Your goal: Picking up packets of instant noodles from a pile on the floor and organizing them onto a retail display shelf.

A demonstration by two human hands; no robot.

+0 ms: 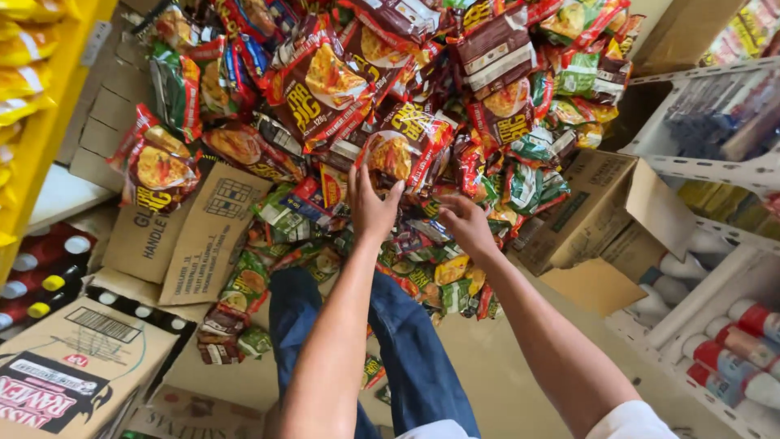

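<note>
A big heap of noodle packets (406,89) in red, brown and green wrappers fills the top and middle of the head view. My left hand (372,207) reaches up and grips the lower edge of a red and brown noodle packet (404,146) with a picture of noodles on it. My right hand (465,223) is just to its right, fingers curled down among small green and red packets (520,187); whether it holds one is hidden. My legs in blue jeans (406,341) show below the arms.
Cardboard boxes (183,236) lie at the left, with another open box (593,219) at the right. A yellow shelf (41,106) stands at the far left above bottles (41,276). White racks (715,325) with bottles line the right side.
</note>
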